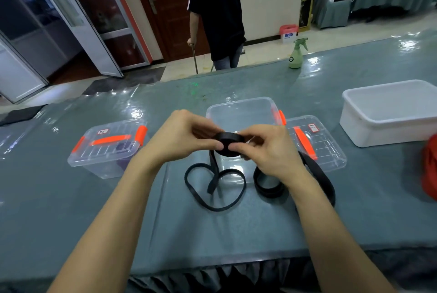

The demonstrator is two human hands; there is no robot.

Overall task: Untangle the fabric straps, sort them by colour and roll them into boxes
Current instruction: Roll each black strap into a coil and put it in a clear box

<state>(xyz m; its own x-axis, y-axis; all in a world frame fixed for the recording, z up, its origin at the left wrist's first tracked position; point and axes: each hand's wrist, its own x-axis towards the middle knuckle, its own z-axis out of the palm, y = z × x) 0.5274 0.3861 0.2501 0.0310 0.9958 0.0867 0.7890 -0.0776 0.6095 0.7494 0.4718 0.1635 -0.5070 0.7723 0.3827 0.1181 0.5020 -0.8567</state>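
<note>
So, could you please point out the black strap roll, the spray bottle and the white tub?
black strap roll (228, 137): head view, outer wrap of the coil.
spray bottle (295, 57): head view, its green body.
white tub (383, 134): head view, its front wall.

black strap (214, 188): partly rolled coil, tail looping on table | open clear box (240, 113) behind

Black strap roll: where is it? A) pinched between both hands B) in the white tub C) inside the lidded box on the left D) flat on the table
A: the left hand and right hand pinch the black strap roll in mid-air, its tail trailing onto the table.
</note>
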